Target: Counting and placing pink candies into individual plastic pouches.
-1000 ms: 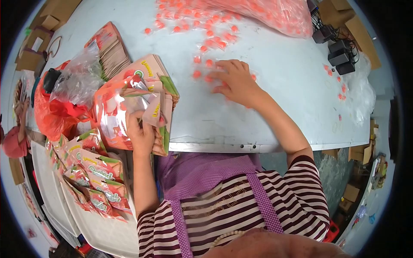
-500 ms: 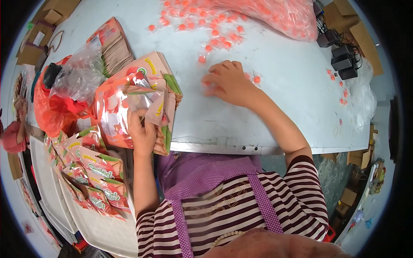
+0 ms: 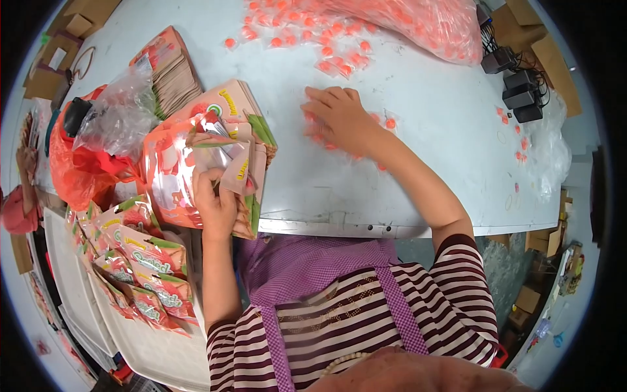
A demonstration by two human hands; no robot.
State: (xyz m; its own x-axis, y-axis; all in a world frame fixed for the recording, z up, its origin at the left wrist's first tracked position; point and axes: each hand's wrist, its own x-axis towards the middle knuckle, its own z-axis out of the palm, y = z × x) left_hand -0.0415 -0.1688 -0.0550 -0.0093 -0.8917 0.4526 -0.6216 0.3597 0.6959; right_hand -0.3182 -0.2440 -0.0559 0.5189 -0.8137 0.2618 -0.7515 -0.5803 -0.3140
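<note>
My left hand (image 3: 217, 208) grips the mouth of a pink candy pouch (image 3: 171, 163), which lies on a stack of flat pouches (image 3: 228, 98) at the table's left front. The pouch's mouth gapes beside my fingers. On the tabletop, my right hand (image 3: 343, 119) rests palm down over several small wrapped orange-red candies (image 3: 390, 123). Its fingers are apart and slightly bent, with candies showing under and around them. What lies beneath the palm is hidden. Farther off is a loose spread of the same candies (image 3: 326, 51).
A big clear bag of candies (image 3: 424, 26) lies at the far edge. Filled pouches (image 3: 150, 261) stand on a white tray (image 3: 163, 353) at lower left. Red and clear plastic bags (image 3: 117, 117) crowd the left. Black power adapters (image 3: 522, 91) sit at right. Another person's arm (image 3: 27, 173) shows far left.
My right hand has drawn a few candies nearer along the table, and the nearest ones have left the far spread. My left hand stays on the pouch.
</note>
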